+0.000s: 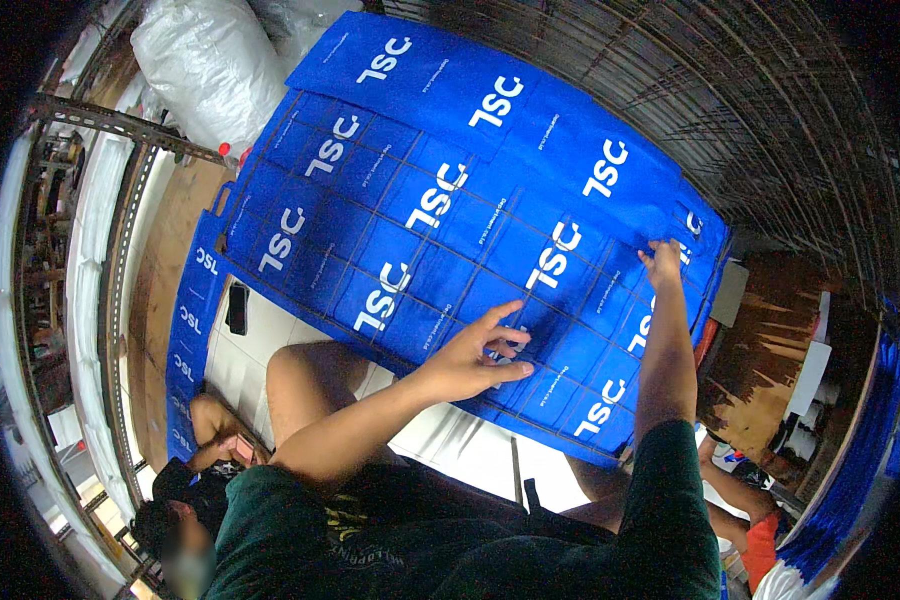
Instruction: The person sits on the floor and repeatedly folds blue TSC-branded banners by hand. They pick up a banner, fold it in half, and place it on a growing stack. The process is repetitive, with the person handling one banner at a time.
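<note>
A dark green shirt fills the lower frame. Above it, at centre, the left hand lies on the blue printed fabric sheets, fingers spread, forefinger pointing. At right of centre the right hand pinches a sheet's edge. The sheets span the upper middle, over white floor tiles.

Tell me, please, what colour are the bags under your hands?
Blue bags with white lettering, shown in the head view.

Blue printed bags — white lettering — overlapping rows; white sack upper-left.
</note>
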Motion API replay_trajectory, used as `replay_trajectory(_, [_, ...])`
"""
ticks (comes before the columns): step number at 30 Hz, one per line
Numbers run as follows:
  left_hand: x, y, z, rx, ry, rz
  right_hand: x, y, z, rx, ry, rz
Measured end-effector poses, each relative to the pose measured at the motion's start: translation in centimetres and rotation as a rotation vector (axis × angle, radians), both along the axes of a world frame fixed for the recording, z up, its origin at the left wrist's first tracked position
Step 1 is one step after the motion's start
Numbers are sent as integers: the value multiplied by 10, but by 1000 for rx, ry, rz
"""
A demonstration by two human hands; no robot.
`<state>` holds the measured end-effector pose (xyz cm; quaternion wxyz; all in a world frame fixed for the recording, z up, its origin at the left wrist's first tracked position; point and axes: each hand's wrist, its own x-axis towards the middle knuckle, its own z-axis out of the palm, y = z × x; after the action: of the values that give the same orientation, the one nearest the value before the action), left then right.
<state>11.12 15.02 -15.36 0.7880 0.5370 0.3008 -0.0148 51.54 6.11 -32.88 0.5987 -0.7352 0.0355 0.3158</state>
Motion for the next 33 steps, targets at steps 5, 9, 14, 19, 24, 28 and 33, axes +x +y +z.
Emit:
replay_trajectory(5, [8, 4, -3, 8, 28, -43, -4, 7, 2, -12, -2, -33])
replay_trajectory(9, [3, 0, -12, 8, -5, -57, -8, 6, -4, 15, -31, -29])
replay_trajectory(14, [-1, -1, -13, 15, -26, -78, 1, 5, -7, -6, -2, -126])
replay_trajectory(19, [-2, -2, -11, 22, -29, -71, -1, 6, -5, -47, -68, -86])
replay_trajectory(24, [-1, -2, -12, 44, -30, -83, -2, 9, -5, -65, -52, -117])
replay_trajectory(28, [-1, -2, -15, 36, -46, -69, -7, 7, -11, -69, -104, -132])
replay_trajectory(33, [0, 0, -15, 32, -31, -61, -16, 15, -5, -145, -124, -105])
